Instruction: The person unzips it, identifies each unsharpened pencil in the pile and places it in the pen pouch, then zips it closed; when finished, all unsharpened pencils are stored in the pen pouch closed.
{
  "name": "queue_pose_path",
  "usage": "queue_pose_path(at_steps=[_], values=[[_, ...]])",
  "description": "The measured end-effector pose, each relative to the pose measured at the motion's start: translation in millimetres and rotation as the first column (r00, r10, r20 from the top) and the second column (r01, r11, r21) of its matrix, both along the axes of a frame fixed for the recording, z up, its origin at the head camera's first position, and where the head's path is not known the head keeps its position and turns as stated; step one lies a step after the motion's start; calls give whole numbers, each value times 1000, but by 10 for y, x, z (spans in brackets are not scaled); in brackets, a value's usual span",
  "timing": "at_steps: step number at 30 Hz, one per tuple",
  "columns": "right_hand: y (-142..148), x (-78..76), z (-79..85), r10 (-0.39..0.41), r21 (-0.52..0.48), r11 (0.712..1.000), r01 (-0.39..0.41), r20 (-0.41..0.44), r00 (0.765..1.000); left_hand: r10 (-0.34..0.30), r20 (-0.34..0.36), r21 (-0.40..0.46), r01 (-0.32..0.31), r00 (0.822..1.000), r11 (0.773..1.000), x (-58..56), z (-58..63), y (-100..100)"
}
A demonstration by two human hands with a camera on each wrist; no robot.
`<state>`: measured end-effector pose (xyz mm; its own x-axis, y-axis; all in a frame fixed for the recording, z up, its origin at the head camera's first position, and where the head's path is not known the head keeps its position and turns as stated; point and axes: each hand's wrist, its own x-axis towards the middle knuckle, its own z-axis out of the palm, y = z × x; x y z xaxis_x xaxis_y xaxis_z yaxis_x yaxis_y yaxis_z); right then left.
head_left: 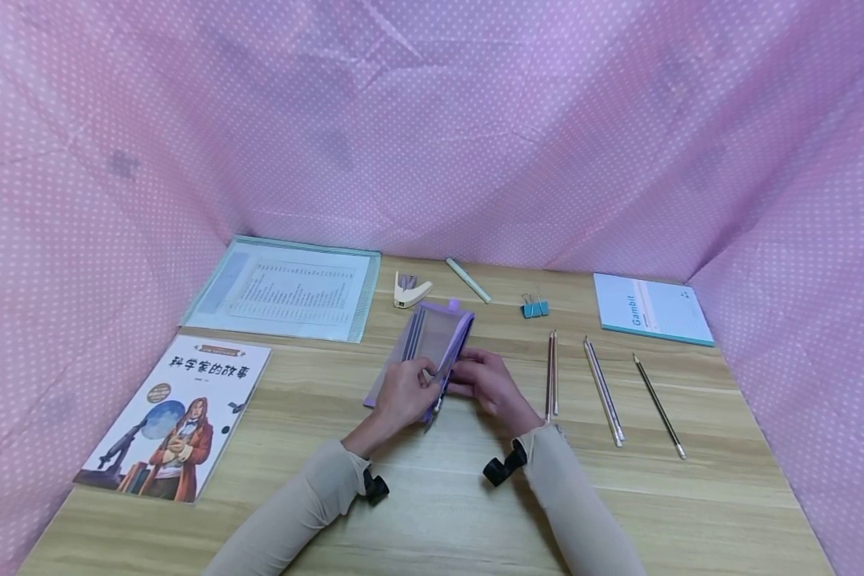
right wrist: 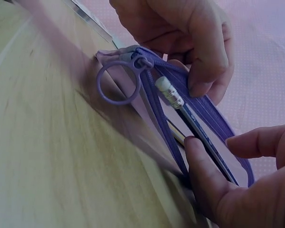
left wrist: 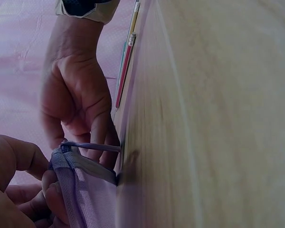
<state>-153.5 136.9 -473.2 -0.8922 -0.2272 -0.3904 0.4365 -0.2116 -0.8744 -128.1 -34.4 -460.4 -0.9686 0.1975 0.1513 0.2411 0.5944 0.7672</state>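
A purple mesh zippered pencil case [head_left: 442, 332] lies tilted in front of both hands. My left hand [head_left: 406, 392] pinches its near end beside the zipper, where a round purple pull ring [right wrist: 100, 85] hangs. My right hand [head_left: 490, 382] holds the case at its right side, thumb and index finger on either side of the unzipped mouth. Inside that mouth, a dark pencil [right wrist: 206, 137] with a white eraser shows in the right wrist view. Another yellowish pencil shows partly beneath it. The right hand's other fingers are hidden there.
Several pencils [head_left: 603, 392] lie to the right. Behind are a cream stapler [head_left: 412, 296], a pale green pen [head_left: 468, 280] and a teal binder clip [head_left: 534, 308]. A blue notebook [head_left: 658, 312] lies far right; a document folder [head_left: 288, 288] and a book [head_left: 176, 416] lie left.
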Motion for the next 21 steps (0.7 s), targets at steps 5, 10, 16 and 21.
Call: queue_pose_path(at_steps=[5, 10, 16, 21], values=[[-29, 0, 32, 5, 23, 1000, -5, 10, 1000, 5, -5, 0, -5, 1000, 1000, 4, 1, 5], [-41, 1, 49, -4, 66, 998, 4, 3, 1000, 8, -1, -2, -8, 1000, 1000, 4, 3, 5], [-46, 8, 67, -5, 91, 996, 7, -16, 1000, 7, 10, -8, -7, 1000, 1000, 6, 9, 2], [-72, -9, 43, -5, 130, 992, 2, 20, 1000, 6, 13, -13, -6, 1000, 1000, 4, 10, 3]])
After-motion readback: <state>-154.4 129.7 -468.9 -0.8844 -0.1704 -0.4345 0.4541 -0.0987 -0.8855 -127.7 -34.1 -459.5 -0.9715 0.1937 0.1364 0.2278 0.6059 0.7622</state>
